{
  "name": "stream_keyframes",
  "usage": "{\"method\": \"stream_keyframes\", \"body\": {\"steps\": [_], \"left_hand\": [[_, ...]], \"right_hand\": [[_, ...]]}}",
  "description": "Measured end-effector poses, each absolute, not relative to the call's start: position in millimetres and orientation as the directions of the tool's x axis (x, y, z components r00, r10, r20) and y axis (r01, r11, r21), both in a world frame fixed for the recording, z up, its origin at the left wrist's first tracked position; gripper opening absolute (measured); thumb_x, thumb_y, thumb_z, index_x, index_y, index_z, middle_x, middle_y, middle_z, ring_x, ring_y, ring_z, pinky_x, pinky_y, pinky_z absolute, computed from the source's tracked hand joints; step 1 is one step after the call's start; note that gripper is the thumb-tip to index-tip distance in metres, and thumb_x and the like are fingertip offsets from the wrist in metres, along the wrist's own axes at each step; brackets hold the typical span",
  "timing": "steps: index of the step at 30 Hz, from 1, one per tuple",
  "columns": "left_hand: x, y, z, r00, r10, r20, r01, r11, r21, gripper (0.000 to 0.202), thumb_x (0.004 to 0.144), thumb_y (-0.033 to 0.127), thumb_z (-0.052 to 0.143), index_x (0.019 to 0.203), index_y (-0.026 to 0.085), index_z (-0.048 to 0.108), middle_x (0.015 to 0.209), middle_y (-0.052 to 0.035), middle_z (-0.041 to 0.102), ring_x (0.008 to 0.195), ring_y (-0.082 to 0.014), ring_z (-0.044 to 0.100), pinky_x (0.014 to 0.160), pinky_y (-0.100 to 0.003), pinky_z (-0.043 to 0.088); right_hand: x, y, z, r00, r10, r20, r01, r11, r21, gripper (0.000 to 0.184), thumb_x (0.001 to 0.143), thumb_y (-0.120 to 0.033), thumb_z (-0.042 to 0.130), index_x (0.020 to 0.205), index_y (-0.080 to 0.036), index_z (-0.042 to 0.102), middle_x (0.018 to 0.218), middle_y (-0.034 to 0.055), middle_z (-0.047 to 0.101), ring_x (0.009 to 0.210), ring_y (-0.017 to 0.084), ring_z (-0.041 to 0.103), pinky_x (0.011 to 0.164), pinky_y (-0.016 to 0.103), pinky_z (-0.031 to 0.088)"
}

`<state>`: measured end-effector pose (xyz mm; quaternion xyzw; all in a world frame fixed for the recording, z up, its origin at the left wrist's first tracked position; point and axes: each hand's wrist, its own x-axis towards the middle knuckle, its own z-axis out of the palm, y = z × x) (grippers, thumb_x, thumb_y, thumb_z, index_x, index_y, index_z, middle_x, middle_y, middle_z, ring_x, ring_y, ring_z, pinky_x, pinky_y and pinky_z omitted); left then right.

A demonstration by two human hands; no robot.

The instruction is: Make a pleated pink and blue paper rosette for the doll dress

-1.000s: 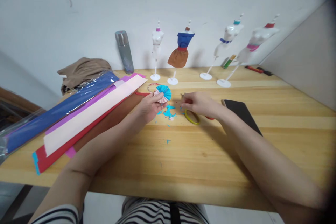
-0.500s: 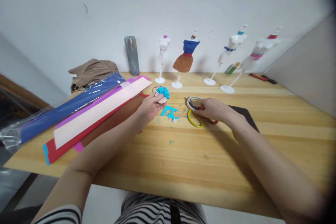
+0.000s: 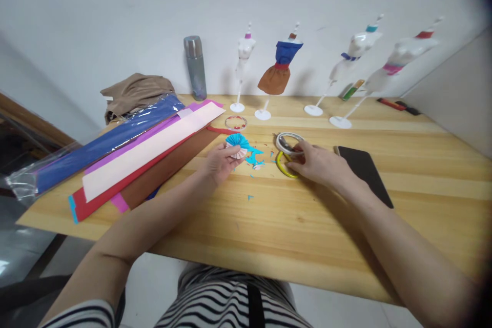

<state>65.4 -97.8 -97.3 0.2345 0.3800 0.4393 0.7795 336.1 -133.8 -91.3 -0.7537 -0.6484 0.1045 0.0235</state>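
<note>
A round pleated paper fan (image 3: 237,145), blue on top and pale pink below, is pinched between the thumb and fingers of my left hand (image 3: 223,160). My right hand (image 3: 317,161) curls at the right rim of a roll of tape (image 3: 289,142), thumb lower and fingers behind it. Under the roll lie scissors with a yellow handle (image 3: 285,166); my right hand hides their other handle. Blue paper scraps (image 3: 253,158) are scattered between the two hands.
Coloured sheets (image 3: 154,148) lie at the left, beside brown cloth (image 3: 138,93). A grey flask (image 3: 195,69) and several small mannequins, one dressed (image 3: 279,69), stand along the wall. A red bangle-like ring (image 3: 236,123) lies mid-table; a dark phone-like slab (image 3: 363,171) lies right.
My right hand's thumb has come down beside the yellow handle and its fingers sit at the tape's rim. My left hand still holds the paper fan, slightly lower. The view has shifted.
</note>
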Motion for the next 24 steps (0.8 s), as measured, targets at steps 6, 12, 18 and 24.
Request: {"method": "stream_keyframes", "body": {"steps": [6,12,18,24], "left_hand": [[71,-109,-98,0.332,0.862,-0.383,-0.521,0.507,0.687,0.017,0.077,0.006,0.08,0.08,0.018,0.069,0.085,-0.0019,0.075,0.084,-0.015,0.071,0.097,-0.035,0.054],[72,-111,-100,0.364,0.847,-0.388,-0.49,0.528,0.693,0.017,0.079,0.008,0.079,0.079,0.019,0.066,0.081,-0.0008,0.074,0.082,-0.014,0.071,0.092,-0.032,0.056],[91,-102,-95,0.509,0.782,-0.36,-0.406,0.587,0.701,0.012,0.08,0.009,0.077,0.083,0.017,0.069,0.081,-0.0034,0.075,0.079,-0.0147,0.071,0.089,-0.031,0.057],[137,-70,-90,0.625,0.73,-0.277,-0.327,0.567,0.756,0.009,0.086,0.008,0.068,0.082,0.015,0.073,0.085,-0.0075,0.077,0.088,-0.0178,0.074,0.097,-0.034,0.056]], "right_hand": [[344,-138,-95,0.132,0.988,-0.08,0.962,-0.147,-0.23,0.036,0.088,-0.038,0.07,0.118,-0.02,0.061,0.101,0.0197,0.077,0.088,0.037,0.072,0.068,0.041,0.043],[346,-139,-93,0.157,0.984,-0.078,0.934,-0.174,-0.313,0.032,0.091,-0.037,0.066,0.118,-0.022,0.058,0.104,0.0156,0.079,0.09,0.034,0.073,0.074,0.041,0.047],[347,-134,-96,0.177,0.984,0.017,0.883,-0.151,-0.444,0.032,0.085,-0.035,0.071,0.114,-0.022,0.067,0.111,0.0137,0.08,0.099,0.034,0.075,0.084,0.042,0.054],[348,-138,-87,0.21,0.977,0.026,0.834,-0.165,-0.527,0.057,0.085,-0.037,0.075,0.138,-0.02,0.063,0.108,0.0115,0.082,0.1,0.031,0.077,0.09,0.043,0.056]]}}
